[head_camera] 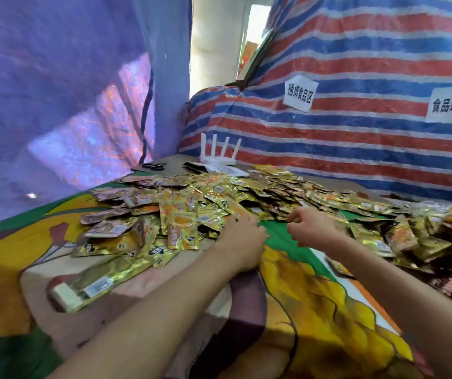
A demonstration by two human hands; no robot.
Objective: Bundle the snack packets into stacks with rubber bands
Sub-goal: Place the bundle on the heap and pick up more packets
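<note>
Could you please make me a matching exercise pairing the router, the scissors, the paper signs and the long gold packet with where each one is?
1 router
2 scissors
3 paper signs
4 long gold packet

A on the striped tarp
B nearest the camera, on the left
C far left edge of the table
D back of the table, antennas up

Pairs: 1-D, 2-C, 3-A, 4-B
</note>
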